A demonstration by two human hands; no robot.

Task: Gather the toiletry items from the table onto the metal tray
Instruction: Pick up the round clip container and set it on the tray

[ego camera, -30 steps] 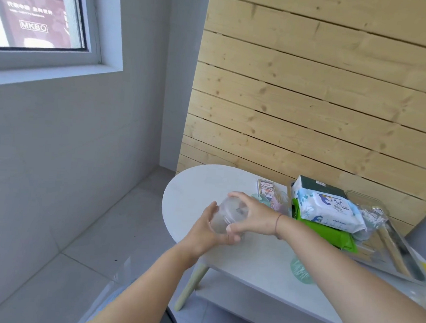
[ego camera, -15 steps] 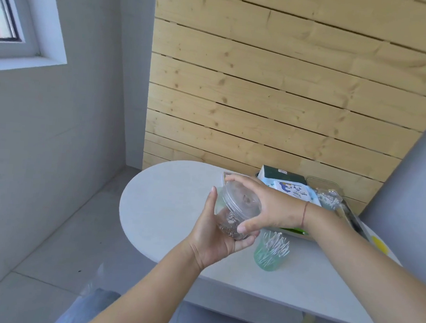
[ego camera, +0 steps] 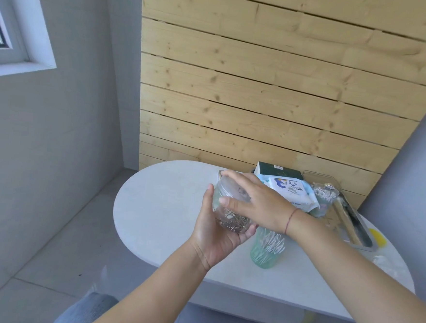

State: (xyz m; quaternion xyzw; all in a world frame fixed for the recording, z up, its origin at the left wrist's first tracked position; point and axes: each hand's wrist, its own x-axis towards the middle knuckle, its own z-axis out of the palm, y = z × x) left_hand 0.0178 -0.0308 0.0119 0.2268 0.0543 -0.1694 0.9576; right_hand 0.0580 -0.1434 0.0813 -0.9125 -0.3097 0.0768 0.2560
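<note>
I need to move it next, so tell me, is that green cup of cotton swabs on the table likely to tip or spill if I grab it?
The green cup looks tall, narrow and lidless, so it probably tips easily. It likely weighs little, holding only cotton swabs. They stick out past the rim, so a tilt could scatter them on the table.

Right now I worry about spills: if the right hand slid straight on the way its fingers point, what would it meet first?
The right hand points left across the jar it grips; beyond looks like bare table.
</note>
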